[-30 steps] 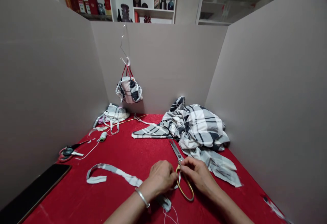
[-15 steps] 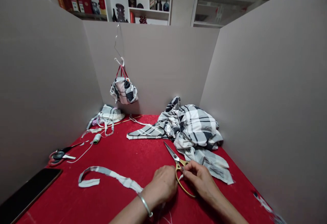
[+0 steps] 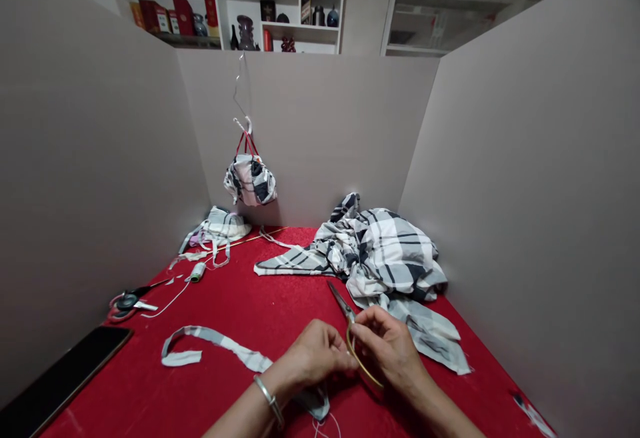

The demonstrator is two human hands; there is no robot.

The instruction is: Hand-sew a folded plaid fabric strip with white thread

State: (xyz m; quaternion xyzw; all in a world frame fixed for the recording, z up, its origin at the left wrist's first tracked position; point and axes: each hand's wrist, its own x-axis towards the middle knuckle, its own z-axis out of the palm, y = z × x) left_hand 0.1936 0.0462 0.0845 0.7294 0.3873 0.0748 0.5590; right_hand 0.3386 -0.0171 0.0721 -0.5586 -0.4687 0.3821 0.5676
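Note:
My left hand (image 3: 317,355), with a silver bangle at the wrist, is closed in a pinch beside the scissors. A tiny pale bit shows at its fingertips, too small to name. My right hand (image 3: 390,345) is also closed, thumb against fingers, over the handles of the gold-handled scissors (image 3: 343,301); whatever it pinches is hidden. The scissors' blades point away toward the checked cloth. A narrow checked cloth strip (image 3: 225,343) curls on the red table and passes beneath my left forearm. Loose white thread (image 3: 327,425) lies near the strip's lower end.
Crumpled checked cloth (image 3: 395,251) lies at the back right. At left are a phone (image 3: 65,385), red-handled scissors (image 3: 125,303), a thread spool (image 3: 198,272) and cloth scraps (image 3: 225,226). A checked cloth bundle (image 3: 253,181) hangs on the back panel (image 3: 325,125).
My left fingers have turned and extended toward the right hand, and the strip's lower end now shows below the wrist. My right hand covers more of the scissors. The whole view has shifted slightly.

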